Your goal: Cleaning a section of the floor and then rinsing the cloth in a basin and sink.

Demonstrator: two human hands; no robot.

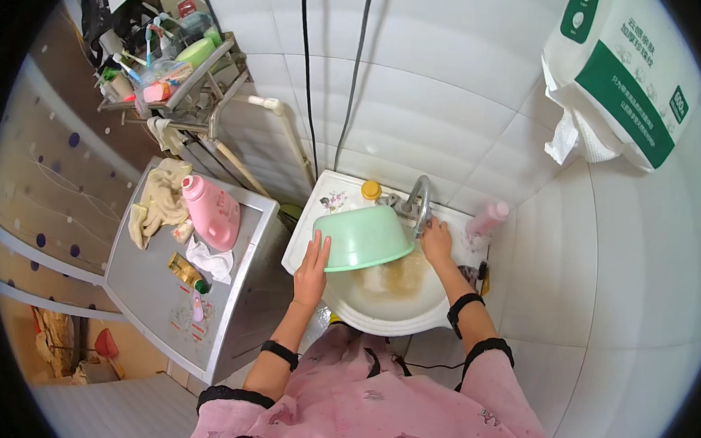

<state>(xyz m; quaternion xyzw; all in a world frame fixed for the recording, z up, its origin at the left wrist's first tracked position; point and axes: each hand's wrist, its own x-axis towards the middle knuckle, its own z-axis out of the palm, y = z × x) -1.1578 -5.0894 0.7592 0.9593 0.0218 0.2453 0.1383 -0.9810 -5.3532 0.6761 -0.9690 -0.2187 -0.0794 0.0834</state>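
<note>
A light green plastic basin is tipped over the white washbasin, its rim facing down and toward me. My left hand holds it by its left side, fingers spread along the outer wall and thumb hidden. At the right side of the metal faucet, just past the spout, is my right hand. Its fingers cover that part of the faucet, so their grip is unclear. Brownish water or residue shows in the bowl beneath the basin.
A yellow-capped container and a pink bottle stand on the washbasin's back ledge. To the left, a grey-topped appliance carries a pink detergent jug, cloths and a gold tube. A tissue pack hangs at the upper right.
</note>
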